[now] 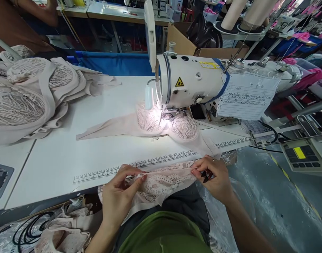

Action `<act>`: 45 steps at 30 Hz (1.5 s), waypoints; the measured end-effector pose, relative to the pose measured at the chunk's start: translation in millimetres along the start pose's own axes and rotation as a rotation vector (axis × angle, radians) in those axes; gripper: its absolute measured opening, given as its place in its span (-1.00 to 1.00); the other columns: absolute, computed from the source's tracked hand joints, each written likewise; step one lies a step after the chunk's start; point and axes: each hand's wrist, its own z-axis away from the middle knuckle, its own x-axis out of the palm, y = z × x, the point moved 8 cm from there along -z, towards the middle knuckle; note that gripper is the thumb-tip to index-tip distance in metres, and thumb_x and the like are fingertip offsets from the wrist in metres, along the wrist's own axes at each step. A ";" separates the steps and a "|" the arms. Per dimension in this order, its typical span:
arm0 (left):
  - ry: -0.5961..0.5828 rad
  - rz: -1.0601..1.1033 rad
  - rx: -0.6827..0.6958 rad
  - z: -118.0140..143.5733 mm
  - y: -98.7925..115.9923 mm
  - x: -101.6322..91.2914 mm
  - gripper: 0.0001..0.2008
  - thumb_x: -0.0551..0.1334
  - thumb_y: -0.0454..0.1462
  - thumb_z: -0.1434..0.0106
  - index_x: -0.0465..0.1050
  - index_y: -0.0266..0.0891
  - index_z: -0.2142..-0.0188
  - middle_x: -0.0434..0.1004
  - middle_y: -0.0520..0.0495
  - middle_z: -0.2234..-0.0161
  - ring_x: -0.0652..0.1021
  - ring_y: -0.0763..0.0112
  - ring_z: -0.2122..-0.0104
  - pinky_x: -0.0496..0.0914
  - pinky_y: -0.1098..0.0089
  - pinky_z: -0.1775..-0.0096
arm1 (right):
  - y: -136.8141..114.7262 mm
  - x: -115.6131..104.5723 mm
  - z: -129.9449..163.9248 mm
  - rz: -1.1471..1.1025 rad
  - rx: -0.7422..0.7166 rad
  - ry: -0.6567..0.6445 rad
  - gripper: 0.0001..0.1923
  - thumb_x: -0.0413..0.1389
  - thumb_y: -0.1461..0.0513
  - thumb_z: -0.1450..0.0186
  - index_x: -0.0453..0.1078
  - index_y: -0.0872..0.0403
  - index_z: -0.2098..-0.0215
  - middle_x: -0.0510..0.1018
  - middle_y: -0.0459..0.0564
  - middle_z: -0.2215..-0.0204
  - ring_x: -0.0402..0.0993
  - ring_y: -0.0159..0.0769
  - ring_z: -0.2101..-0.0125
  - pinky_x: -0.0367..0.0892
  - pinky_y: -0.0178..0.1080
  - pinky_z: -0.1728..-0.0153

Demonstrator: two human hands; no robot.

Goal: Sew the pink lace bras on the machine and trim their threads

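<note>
Holding a lace bra piece stretched along its top edge at the lower centre of the frame, just off the near edge of the white surface and over the lap. Left hand pinching the left end between thumb and forefinger — grip clenched on the pale edging. Right hand pinching the right end in the same way, with a small dark tool, probably thread snips, tucked under the fingers. Looking like the checking and aligning step: pulling the edge taut and straight ahead of any stitching.

Lying in mid-frame under the needle area of the sewing machine, lit by its lamp — a second bra, wings spread flat on the surface. Piling up at the upper left, a heap of finished lace pieces; sitting at the lower left, more pieces beside black cables. Running along the near edge, a printed ruler strip.

Calling next, by judgement, for keeping both pinches firm and level while lifting the piece onto the surface, with the snips kept clear of the lace and the seam edge staying untwisted.
</note>
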 end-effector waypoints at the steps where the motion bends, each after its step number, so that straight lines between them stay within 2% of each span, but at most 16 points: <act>1: 0.008 -0.009 0.016 0.1 0.8 -0.2 -0.95 0.38 -0.27 -0.22 0.60 -0.13 0.39 0.53 0.00 0.39 0.50 0.35 0.33 0.34 0.40 0.37 | 1.7 0.7 1.7 0.012 0.017 0.021 -0.77 0.23 0.35 -0.29 0.31 0.00 0.44 0.59 -0.09 0.47 0.49 -0.33 0.49 0.38 -0.27 0.43; 7: 0.027 -0.005 0.005 -0.9 -4.0 -2.1 -0.97 0.40 -0.27 -0.22 0.61 -0.12 0.36 0.56 -0.03 0.34 0.50 0.29 0.27 0.37 0.33 0.28 | 11.3 6.6 6.7 0.109 0.137 0.005 -0.88 0.22 0.32 -0.33 0.45 0.00 0.19 0.55 -0.09 0.41 0.40 -0.38 0.53 0.34 -0.31 0.48; 10: 0.007 0.004 -0.035 -1.3 -10.4 -0.1 -0.96 0.41 -0.26 -0.20 0.60 -0.15 0.37 0.56 -0.04 0.35 0.52 0.27 0.28 0.38 0.32 0.29 | 8.7 8.0 0.7 0.053 0.144 -0.056 -0.92 0.19 0.31 -0.36 0.48 0.02 0.29 0.54 -0.07 0.42 0.40 -0.37 0.50 0.31 -0.31 0.48; 14: -0.056 0.102 -0.085 -3.8 -18.1 0.4 -0.94 0.40 -0.30 -0.19 0.57 -0.18 0.41 0.56 -0.04 0.35 0.56 0.29 0.27 0.43 0.35 0.27 | 12.8 2.6 -9.1 -0.118 0.244 -0.168 -0.86 0.21 0.27 -0.33 0.48 0.04 0.41 0.48 -0.10 0.49 0.25 -0.43 0.57 0.19 -0.33 0.56; 17: -0.227 0.168 -0.158 -5.7 -18.4 5.7 -0.90 0.39 -0.28 -0.21 0.52 -0.18 0.42 0.57 -0.06 0.32 0.59 0.28 0.27 0.47 0.37 0.27 | 11.5 2.0 -14.8 -0.329 0.297 -0.314 -0.86 0.25 0.24 -0.30 0.48 0.03 0.44 0.43 -0.13 0.52 0.21 -0.44 0.58 0.16 -0.33 0.57; 19: -0.423 0.105 -0.145 -3.1 -8.3 17.9 -0.88 0.42 -0.24 -0.21 0.54 -0.16 0.27 0.59 -0.14 0.12 0.59 0.19 0.11 0.50 0.32 0.17 | 4.0 6.6 -18.2 -0.426 0.304 -0.403 -0.86 0.26 0.24 -0.27 0.47 0.03 0.45 0.41 -0.13 0.52 0.19 -0.44 0.58 0.15 -0.33 0.57; 21: -0.628 -0.009 -0.028 4.0 9.6 36.9 -0.59 0.46 -0.21 -0.17 0.49 -0.10 0.00 0.46 -0.22 -0.13 0.49 0.08 -0.11 0.47 0.22 -0.01 | -7.6 15.4 -22.3 -0.415 0.288 -0.447 -0.89 0.26 0.29 -0.24 0.48 0.04 0.44 0.43 -0.12 0.49 0.25 -0.43 0.54 0.18 -0.33 0.53; 22: -0.700 -0.052 0.054 8.3 19.4 47.3 -0.50 0.47 -0.22 -0.17 0.44 -0.07 -0.08 0.41 -0.23 -0.18 0.45 0.07 -0.16 0.43 0.19 -0.08 | -14.1 21.7 -24.1 -0.381 0.273 -0.461 -0.90 0.26 0.33 -0.22 0.48 0.04 0.43 0.45 -0.11 0.48 0.30 -0.41 0.50 0.22 -0.33 0.50; 23: -0.734 -0.076 0.136 11.7 28.5 56.6 -0.54 0.44 -0.24 -0.20 0.43 -0.07 -0.08 0.42 -0.21 -0.15 0.46 0.11 -0.14 0.42 0.21 -0.08 | -20.6 28.5 -25.8 -0.336 0.254 -0.468 -0.89 0.25 0.36 -0.20 0.48 0.05 0.43 0.47 -0.11 0.46 0.36 -0.39 0.45 0.25 -0.33 0.44; 26: -0.678 -0.044 0.287 14.1 45.1 74.6 -0.95 0.25 -0.34 -0.37 0.45 -0.15 0.25 0.49 -0.07 0.21 0.53 0.34 0.18 0.42 0.40 0.16 | -35.0 47.3 -26.7 -0.274 0.179 -0.488 -0.86 0.24 0.38 -0.21 0.44 0.05 0.44 0.50 -0.11 0.48 0.41 -0.33 0.37 0.28 -0.30 0.36; 29: -0.627 0.011 0.299 10.4 45.2 80.8 -0.83 0.20 -0.38 -0.39 0.39 -0.18 0.38 0.41 -0.02 0.34 0.48 0.40 0.31 0.36 0.45 0.30 | -28.1 53.3 -21.1 -0.313 0.194 -0.492 -0.88 0.25 0.30 -0.28 0.39 0.03 0.28 0.51 -0.13 0.42 0.36 -0.39 0.43 0.26 -0.34 0.41; 31: -0.626 0.036 0.257 6.4 41.1 80.5 -0.81 0.21 -0.35 -0.38 0.39 -0.19 0.40 0.40 -0.03 0.35 0.47 0.39 0.32 0.34 0.43 0.31 | -16.3 50.7 -16.7 -0.387 0.232 -0.483 -0.74 0.29 0.21 -0.27 0.32 0.02 0.16 0.49 -0.15 0.38 0.29 -0.46 0.50 0.21 -0.38 0.49; 33: -0.621 0.065 0.205 2.3 37.5 78.2 -0.78 0.21 -0.31 -0.39 0.38 -0.20 0.44 0.39 -0.03 0.37 0.47 0.38 0.34 0.34 0.42 0.33 | -7.3 46.9 -14.3 -0.407 0.227 -0.485 -0.68 0.33 0.15 -0.25 0.30 0.01 0.17 0.47 -0.17 0.40 0.23 -0.48 0.53 0.17 -0.39 0.52; 36: -0.616 0.095 0.159 -1.5 35.0 76.7 -0.76 0.21 -0.26 -0.38 0.38 -0.20 0.45 0.40 -0.06 0.38 0.47 0.35 0.35 0.34 0.39 0.34 | -2.4 44.3 -12.9 -0.353 0.180 -0.525 -0.75 0.34 0.16 -0.24 0.37 0.04 0.28 0.50 -0.11 0.37 0.29 -0.44 0.48 0.19 -0.38 0.48; 41: -0.603 0.078 0.176 -3.7 35.8 77.7 -0.77 0.21 -0.29 -0.37 0.38 -0.19 0.46 0.40 -0.05 0.38 0.46 0.35 0.33 0.33 0.38 0.31 | 7.1 40.3 -8.0 -0.363 0.282 -0.473 -0.68 0.34 0.14 -0.25 0.36 0.02 0.14 0.54 -0.11 0.37 0.31 -0.49 0.55 0.16 -0.42 0.55; 45: -0.613 0.073 0.176 -3.6 35.3 79.1 -0.77 0.20 -0.29 -0.38 0.37 -0.19 0.45 0.39 -0.06 0.37 0.46 0.33 0.33 0.34 0.37 0.31 | 7.9 38.1 -5.0 -0.339 0.263 -0.415 -0.68 0.32 0.13 -0.27 0.32 0.01 0.14 0.53 -0.14 0.43 0.29 -0.49 0.59 0.19 -0.41 0.54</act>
